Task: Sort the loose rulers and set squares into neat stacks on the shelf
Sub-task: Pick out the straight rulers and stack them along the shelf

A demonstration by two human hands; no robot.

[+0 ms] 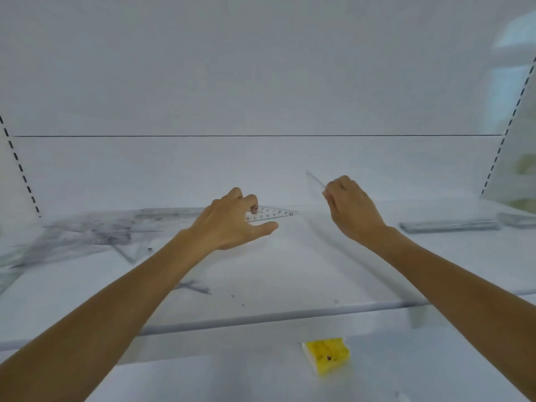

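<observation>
Nearest us, a small yellow block (326, 355) lies on the lower white shelf (203, 372). Above it, on the upper white shelf (290, 271), our left hand (232, 224) is half open, fingertips pressing a clear plastic set square (272, 214), probably to steady it. Our right hand (351, 207) pinches a long transparent ruler (316, 179), lifted, likely bound for the neat ruler stack (449, 226) at right. The loose clear pile (87, 236) at left is smeared; we cannot count pieces.

A clear set square (271, 213) with printed numbers lay flat under the left hand's (232, 224) fingertips. A transparent ruler (315, 179) stood tilted, pinched in the right hand (352, 208). A blurred loose pile (87, 236) sprawled left of the left hand; stacked rulers (449, 226) lay right of the right hand.
</observation>
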